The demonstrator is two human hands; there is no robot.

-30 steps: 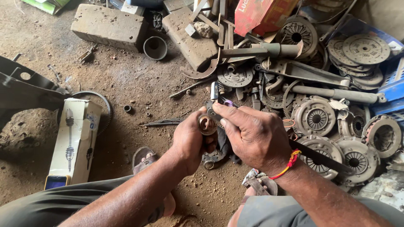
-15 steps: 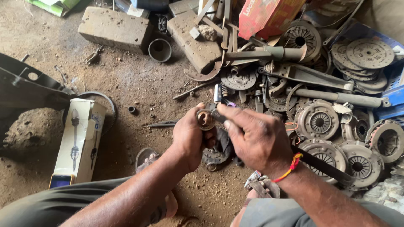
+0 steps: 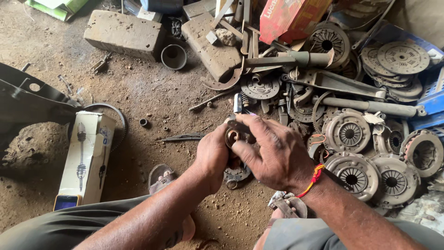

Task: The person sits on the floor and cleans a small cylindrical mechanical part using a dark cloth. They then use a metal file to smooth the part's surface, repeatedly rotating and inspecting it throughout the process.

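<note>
- A seated person's knees and sandalled feet (image 3: pixel 162 178) frame the bottom edge at 6 o'clock, on an oil-stained dirt floor (image 3: pixel 138 92).
- Just above, at frame centre, the left hand (image 3: pixel 213 155) is closed around a small rusty ring-shaped part, probably a bearing (image 3: pixel 232 136), with thumb and fingers clamped on its rim.
- The right hand (image 3: pixel 273 155), a red thread bracelet (image 3: pixel 312 180) at its wrist, curls over the same part from 3 o'clock; its fingers press on a dark metal piece against the bearing, though what they pinch is partly hidden.
- The bearing's open bore faces up toward the camera; being round, it shows no clear long axis, and its central axis runs roughly from the palms toward the lens.
- Judged from the grip, the work goes best with the left hand holding the ring steady while the right keeps its pressure square to the bore, so nothing cocks or slips.
- At 9 o'clock lies a long white carton (image 3: pixel 88 157) picturing a drive shaft.
- From 2 to 4 o'clock, clutch pressure plates (image 3: pixel 349 134) and friction discs (image 3: pixel 402 58) are heaped.
- At 12 o'clock sit concrete blocks (image 3: pixel 122 32), a short metal sleeve (image 3: pixel 174 56) and a red box (image 3: pixel 291 16).
</note>
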